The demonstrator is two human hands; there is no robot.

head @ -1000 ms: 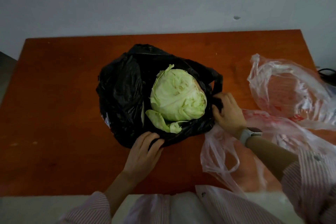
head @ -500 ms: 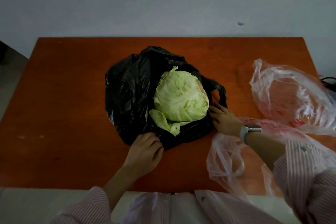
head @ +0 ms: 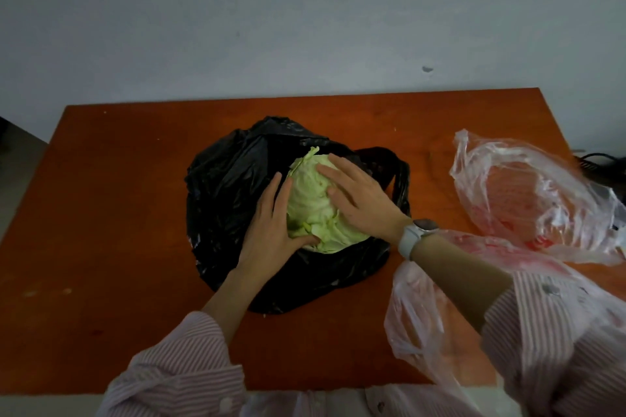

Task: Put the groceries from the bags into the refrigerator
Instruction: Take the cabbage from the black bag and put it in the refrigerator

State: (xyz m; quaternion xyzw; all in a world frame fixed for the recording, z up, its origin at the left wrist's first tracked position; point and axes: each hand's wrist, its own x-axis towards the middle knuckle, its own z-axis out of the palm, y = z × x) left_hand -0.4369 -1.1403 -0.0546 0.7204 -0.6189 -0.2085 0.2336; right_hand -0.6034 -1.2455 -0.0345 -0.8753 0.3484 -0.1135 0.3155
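A pale green cabbage (head: 313, 203) lies in an opened black plastic bag (head: 230, 186) at the middle of the wooden table (head: 111, 213). My left hand (head: 271, 230) lies against the cabbage's left side, fingers straight and pointing away, thumb under its near edge. My right hand (head: 359, 196) rests flat on the cabbage's top right with fingers spread. The cabbage's right side is hidden under that hand. The refrigerator is not in view.
A crumpled clear plastic bag with red print (head: 528, 200) lies at the right of the table. A second clear bag (head: 430, 308) lies under my right forearm at the near right edge. A dark cable (head: 599, 159) shows beyond the table's right edge. A grey wall stands behind.
Both hands have left the rim of the black bag and moved onto the cabbage, the left to its left side, the right onto its top.
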